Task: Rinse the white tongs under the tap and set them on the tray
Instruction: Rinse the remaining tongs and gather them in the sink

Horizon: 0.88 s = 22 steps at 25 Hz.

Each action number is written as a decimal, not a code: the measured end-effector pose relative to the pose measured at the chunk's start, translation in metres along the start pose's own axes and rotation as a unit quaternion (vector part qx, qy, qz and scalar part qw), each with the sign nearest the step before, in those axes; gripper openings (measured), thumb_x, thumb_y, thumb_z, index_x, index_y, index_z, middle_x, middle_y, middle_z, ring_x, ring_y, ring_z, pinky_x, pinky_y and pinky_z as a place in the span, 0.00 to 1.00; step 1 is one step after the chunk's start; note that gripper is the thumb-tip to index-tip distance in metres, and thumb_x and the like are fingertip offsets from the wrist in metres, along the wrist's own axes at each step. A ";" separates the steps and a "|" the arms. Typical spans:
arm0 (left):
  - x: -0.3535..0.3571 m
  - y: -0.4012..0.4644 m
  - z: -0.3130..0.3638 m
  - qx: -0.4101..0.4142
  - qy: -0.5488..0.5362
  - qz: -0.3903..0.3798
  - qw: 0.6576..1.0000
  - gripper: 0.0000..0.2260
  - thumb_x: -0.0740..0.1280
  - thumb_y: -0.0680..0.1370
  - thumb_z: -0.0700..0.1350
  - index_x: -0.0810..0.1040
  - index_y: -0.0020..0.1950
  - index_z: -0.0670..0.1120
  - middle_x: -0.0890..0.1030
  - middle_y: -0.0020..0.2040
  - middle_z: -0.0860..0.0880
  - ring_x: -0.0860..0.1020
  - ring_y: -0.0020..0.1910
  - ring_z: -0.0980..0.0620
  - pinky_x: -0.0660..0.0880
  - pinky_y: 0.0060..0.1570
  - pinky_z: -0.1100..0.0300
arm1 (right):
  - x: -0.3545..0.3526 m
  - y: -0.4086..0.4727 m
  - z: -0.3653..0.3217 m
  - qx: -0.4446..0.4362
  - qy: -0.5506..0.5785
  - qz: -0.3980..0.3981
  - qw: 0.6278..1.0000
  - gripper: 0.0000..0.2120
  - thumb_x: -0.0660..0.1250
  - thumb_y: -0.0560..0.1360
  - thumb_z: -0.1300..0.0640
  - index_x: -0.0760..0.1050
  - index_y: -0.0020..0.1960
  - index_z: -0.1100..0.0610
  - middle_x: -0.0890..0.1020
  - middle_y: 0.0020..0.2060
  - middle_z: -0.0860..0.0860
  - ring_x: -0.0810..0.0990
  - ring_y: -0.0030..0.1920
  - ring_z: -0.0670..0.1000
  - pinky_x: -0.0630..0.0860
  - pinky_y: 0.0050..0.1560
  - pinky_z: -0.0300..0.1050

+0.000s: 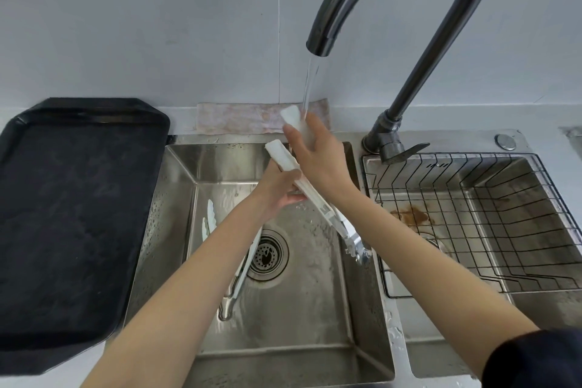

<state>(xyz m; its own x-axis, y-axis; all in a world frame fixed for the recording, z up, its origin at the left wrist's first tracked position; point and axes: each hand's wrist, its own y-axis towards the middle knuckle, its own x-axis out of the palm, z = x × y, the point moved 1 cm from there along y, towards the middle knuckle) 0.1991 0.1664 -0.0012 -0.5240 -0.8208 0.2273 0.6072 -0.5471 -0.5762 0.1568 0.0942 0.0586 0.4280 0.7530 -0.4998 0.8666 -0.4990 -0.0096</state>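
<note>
I hold the white tongs (282, 157) over the left sink basin (315, 309), white tips pointing up and back, metal hinge end (356, 246) down to the right. My right hand (318, 161) grips the upper white arm just under the running water (310, 85) from the dark tap (324, 38). My left hand (278, 189) grips the lower arm from beneath. The black tray (72, 214) lies on the counter to the left of the sink.
A second pair of tongs (209, 220) lies on the basin floor beside the drain (267, 253), partly hidden by my left forearm. A wire rack (472, 214) fills the right basin. A folded cloth (239, 118) lies behind the sink.
</note>
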 end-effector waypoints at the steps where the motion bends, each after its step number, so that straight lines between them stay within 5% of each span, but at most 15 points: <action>1: -0.002 0.000 0.001 -0.002 -0.005 0.002 1.000 0.17 0.59 0.77 0.33 0.66 0.66 0.42 0.78 0.55 0.38 0.82 0.40 0.49 0.81 0.32 0.59 | 0.000 0.005 -0.003 -0.004 -0.013 -0.001 1.000 0.21 0.56 0.79 0.46 0.68 0.66 0.57 0.77 0.38 0.47 0.76 0.41 0.50 0.73 0.43 0.45; 4: -0.003 -0.002 0.006 0.013 0.002 0.011 1.000 0.14 0.56 0.77 0.31 0.66 0.62 0.37 0.79 0.48 0.41 0.83 0.30 0.57 0.81 0.29 0.60 | -0.003 0.013 -0.007 0.010 -0.019 -0.006 1.000 0.22 0.51 0.80 0.47 0.67 0.66 0.60 0.70 0.32 0.41 0.70 0.34 0.42 0.65 0.35 0.38; 6: 0.001 -0.003 0.010 0.010 0.024 0.021 0.999 0.12 0.56 0.77 0.31 0.67 0.60 0.36 0.79 0.50 0.40 0.83 0.28 0.58 0.81 0.28 0.61 | -0.005 0.013 -0.004 0.026 0.014 -0.002 1.000 0.22 0.52 0.80 0.48 0.65 0.69 0.58 0.73 0.41 0.45 0.73 0.41 0.46 0.68 0.43 0.40; 8: 0.007 -0.003 0.011 0.004 0.039 0.013 0.999 0.18 0.57 0.77 0.32 0.61 0.67 0.36 0.78 0.58 0.37 0.83 0.30 0.56 0.80 0.29 0.61 | -0.011 0.009 0.002 0.038 0.053 0.013 0.998 0.22 0.54 0.80 0.50 0.63 0.71 0.55 0.72 0.48 0.48 0.73 0.48 0.49 0.70 0.50 0.44; 11: 0.016 -0.008 0.014 0.009 0.040 -0.002 0.999 0.22 0.57 0.77 0.31 0.56 0.69 0.40 0.75 0.59 0.41 0.81 0.39 0.52 0.81 0.40 0.55 | -0.023 0.004 0.013 0.080 0.122 0.047 0.988 0.20 0.56 0.79 0.55 0.63 0.70 0.56 0.73 0.42 0.46 0.73 0.39 0.46 0.71 0.43 0.43; 14: 0.023 -0.015 0.015 0.028 0.039 -0.032 0.998 0.22 0.57 0.78 0.31 0.58 0.70 0.42 0.75 0.58 0.44 0.80 0.42 0.51 0.80 0.44 0.54 | -0.032 0.002 0.024 0.112 0.164 0.088 0.976 0.21 0.56 0.77 0.56 0.64 0.69 0.56 0.71 0.38 0.44 0.70 0.37 0.44 0.69 0.43 0.46; 17: 0.021 -0.019 0.014 0.037 0.062 -0.025 0.997 0.21 0.57 0.79 0.33 0.60 0.70 0.42 0.75 0.62 0.43 0.80 0.48 0.48 0.77 0.52 0.50 | -0.035 -0.001 0.031 0.127 0.164 0.097 0.973 0.21 0.54 0.78 0.56 0.64 0.70 0.56 0.73 0.46 0.49 0.71 0.42 0.47 0.71 0.46 0.43; 22: 0.006 -0.026 0.012 0.070 0.076 0.016 0.995 0.20 0.59 0.78 0.34 0.64 0.69 0.46 0.78 0.55 0.47 0.80 0.47 0.50 0.77 0.50 0.55 | -0.034 -0.011 0.036 0.153 0.192 0.074 0.967 0.17 0.49 0.81 0.56 0.65 0.68 0.58 0.75 0.43 0.50 0.75 0.38 0.45 0.76 0.39 0.37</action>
<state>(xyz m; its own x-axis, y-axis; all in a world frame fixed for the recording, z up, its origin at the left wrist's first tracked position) 0.1871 0.1737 0.0251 -0.5808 -0.8098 0.0830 0.6965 -0.5471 -0.4643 0.1237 0.0586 0.0450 0.6556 0.7386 -0.1571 0.6975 -0.6720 -0.2487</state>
